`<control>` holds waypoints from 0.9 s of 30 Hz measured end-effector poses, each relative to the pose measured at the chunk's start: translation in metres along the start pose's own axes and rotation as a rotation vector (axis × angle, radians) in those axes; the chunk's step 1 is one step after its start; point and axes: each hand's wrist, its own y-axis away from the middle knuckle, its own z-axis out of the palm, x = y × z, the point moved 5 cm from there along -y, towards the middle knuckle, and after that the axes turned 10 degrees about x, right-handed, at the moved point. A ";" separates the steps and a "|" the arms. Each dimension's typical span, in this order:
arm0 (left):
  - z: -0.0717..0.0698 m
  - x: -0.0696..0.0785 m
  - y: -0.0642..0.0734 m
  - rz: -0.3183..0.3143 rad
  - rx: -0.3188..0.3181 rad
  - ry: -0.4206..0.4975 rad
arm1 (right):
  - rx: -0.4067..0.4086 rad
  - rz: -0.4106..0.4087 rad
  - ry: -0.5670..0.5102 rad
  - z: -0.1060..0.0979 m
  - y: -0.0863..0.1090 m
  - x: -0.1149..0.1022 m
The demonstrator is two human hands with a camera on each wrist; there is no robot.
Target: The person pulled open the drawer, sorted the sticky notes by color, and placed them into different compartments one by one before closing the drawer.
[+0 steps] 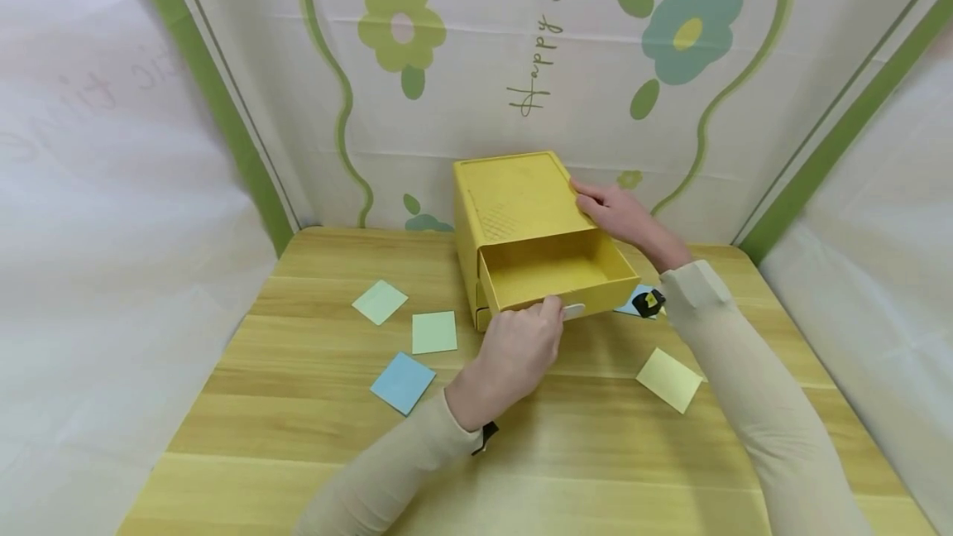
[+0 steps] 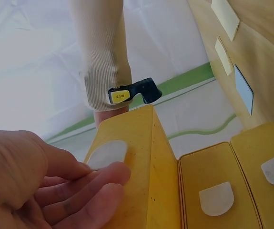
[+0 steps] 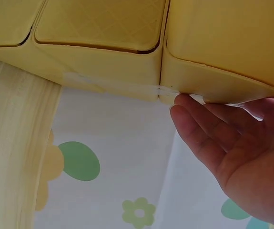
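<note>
Presently: Top Drawer Partly Out, Left Hand at Its Tab

Main piece: yellow cabinet (image 1: 514,193), standing on the bench (image 1: 581,470) in front of you. Top drawer (image 1: 606,296): partly out, facing you. Lower drawers (image 2: 206,174), two: both in.

Left grip: your left hand (image 1: 521,350) pinches the top drawer's white tab (image 2: 109,153) between thumb and fingers. Right grip: your right hand (image 1: 614,209) rests at the cabinet's right upper edge, fingers fairly straight, pinching nothing.

Sundries: blue paper square (image 1: 403,383), lying to the left; yellow paper square (image 1: 669,380), to the right.

Step in hand, by judgement: sliding the top drawer; outward or inward, you cannot tell from one moment. Next move calls for: a level, straight slide from your left, your right bracing the cabinet against shifting.
</note>
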 end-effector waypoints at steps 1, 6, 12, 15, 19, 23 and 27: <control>0.000 0.001 0.000 0.003 0.004 -0.002 | 0.001 0.001 0.001 0.000 0.000 0.000; -0.001 0.004 0.003 0.019 0.023 -0.020 | 0.014 0.003 0.000 -0.001 0.000 0.001; -0.001 0.005 0.006 0.009 0.021 -0.021 | 0.011 0.002 -0.009 0.000 0.001 0.001; -0.001 0.006 0.007 0.010 0.020 0.003 | 0.018 0.003 -0.008 -0.001 0.002 0.002; -0.002 0.007 0.008 0.008 0.026 0.026 | 0.037 -0.004 0.004 -0.003 0.001 0.002; -0.003 0.007 0.009 0.008 0.029 0.042 | 0.038 -0.003 0.004 -0.002 0.002 0.001; -0.005 0.008 0.010 0.029 0.056 0.080 | 0.040 -0.002 -0.003 -0.001 0.002 -0.001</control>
